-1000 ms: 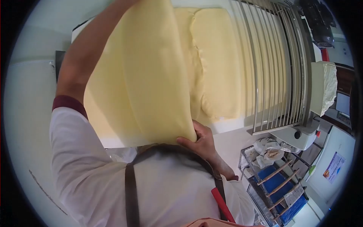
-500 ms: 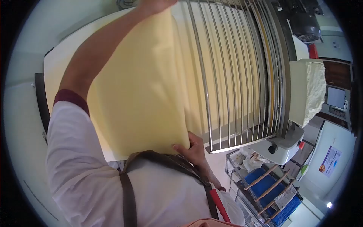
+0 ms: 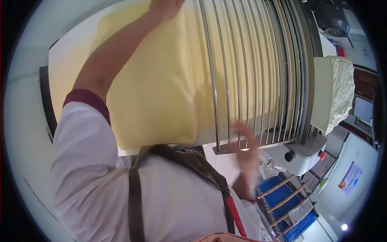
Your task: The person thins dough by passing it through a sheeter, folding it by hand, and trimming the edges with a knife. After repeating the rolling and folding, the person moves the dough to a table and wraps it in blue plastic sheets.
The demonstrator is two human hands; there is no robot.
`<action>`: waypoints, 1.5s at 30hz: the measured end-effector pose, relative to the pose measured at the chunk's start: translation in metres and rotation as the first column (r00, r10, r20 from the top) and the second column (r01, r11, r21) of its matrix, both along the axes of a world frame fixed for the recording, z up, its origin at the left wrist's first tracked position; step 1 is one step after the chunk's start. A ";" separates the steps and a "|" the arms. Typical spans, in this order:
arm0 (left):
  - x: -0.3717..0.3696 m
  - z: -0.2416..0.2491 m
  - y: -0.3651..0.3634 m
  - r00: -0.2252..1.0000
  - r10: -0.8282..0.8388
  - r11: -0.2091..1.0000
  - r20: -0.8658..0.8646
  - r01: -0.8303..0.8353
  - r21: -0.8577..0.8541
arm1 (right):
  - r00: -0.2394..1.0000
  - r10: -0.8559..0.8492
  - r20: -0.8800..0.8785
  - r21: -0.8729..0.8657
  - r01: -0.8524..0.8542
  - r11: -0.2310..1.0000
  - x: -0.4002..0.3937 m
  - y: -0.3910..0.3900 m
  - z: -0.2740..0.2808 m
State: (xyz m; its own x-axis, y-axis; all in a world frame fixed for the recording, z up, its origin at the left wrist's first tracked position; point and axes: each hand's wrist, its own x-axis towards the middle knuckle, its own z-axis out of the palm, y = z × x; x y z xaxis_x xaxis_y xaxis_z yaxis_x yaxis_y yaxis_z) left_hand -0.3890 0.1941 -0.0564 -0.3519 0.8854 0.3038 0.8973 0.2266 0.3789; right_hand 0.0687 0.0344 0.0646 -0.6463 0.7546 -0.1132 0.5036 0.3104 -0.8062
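A thick, pale yellow sheet of dough (image 3: 153, 105) lies folded over on the bed of a dough sheeter, its rounded fold edge running along the right side. My left hand (image 3: 166, 9) is at the far end of this upper layer, touching it; the fingers are partly cut off by the top of the view. My right hand (image 3: 246, 147) is off the dough, beside the near end of the metal bar guard (image 3: 215, 92). It is smeared by motion, but its fingers look stretched apart with nothing in them. More dough passes beneath the guard.
A big pale block with a rough face (image 3: 342, 94) sits right of the guard. Below it is the machine's white housing with a black knob (image 3: 290, 156) and a red button (image 3: 322, 155). A rack with a blue sheet (image 3: 300, 232) and wooden rolling pins (image 3: 288, 196) stands at lower right.
My right hand has let go of the dough's near corner and moved right to the guard. The upper layer of dough now lies flatter. My left hand stays at the far end.
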 end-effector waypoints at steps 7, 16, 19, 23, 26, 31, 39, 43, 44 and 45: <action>0.145 0.022 -0.200 0.975 -0.218 0.900 -0.043 0.184 -0.395 | 0.738 -0.651 0.178 0.913 0.123 0.390 0.166 0.248 0.161; 0.154 0.016 -0.214 0.972 -0.185 0.944 0.143 0.216 -0.248 | 0.793 -0.578 0.193 0.830 0.183 0.528 0.175 0.306 0.168; 0.106 0.016 -0.252 0.980 -0.140 0.990 0.139 0.143 -0.010 | 0.731 -0.538 -0.419 0.286 0.669 0.686 0.211 0.333 0.162; 0.004 -0.002 -0.339 0.963 0.262 0.962 0.054 -0.257 -0.089 | 0.736 -0.613 -0.288 0.611 0.634 0.473 0.319 0.319 0.178; 0.027 -0.011 -0.342 0.876 0.248 0.962 0.413 -0.272 -0.002 | 0.596 -0.643 -0.480 0.776 0.631 0.006 0.259 0.189 0.159; 0.034 -0.015 -0.354 0.795 0.204 0.968 0.571 -0.250 0.001 | 0.861 -0.403 -0.311 0.623 0.505 0.597 -0.046 -0.011 0.006; 0.110 -0.014 -0.468 0.724 -0.076 0.990 0.685 -0.028 0.139 | 0.216 -0.734 -0.644 -0.492 0.619 0.613 0.030 -0.111 -0.097; 0.062 -0.016 -0.439 0.803 -0.166 0.982 0.572 0.081 0.170 | -0.125 -0.694 -0.709 -0.307 0.941 0.144 0.081 -0.153 -0.025; 0.046 -0.018 -0.421 0.849 -0.125 0.990 0.513 0.075 0.117 | -0.299 -0.691 -0.658 -0.379 0.924 -0.038 0.038 -0.163 -0.023; 0.030 -0.019 -0.399 0.890 -0.084 0.996 0.448 0.060 0.067 | -0.462 -0.656 -0.597 -0.441 0.872 -0.212 -0.002 -0.176 -0.027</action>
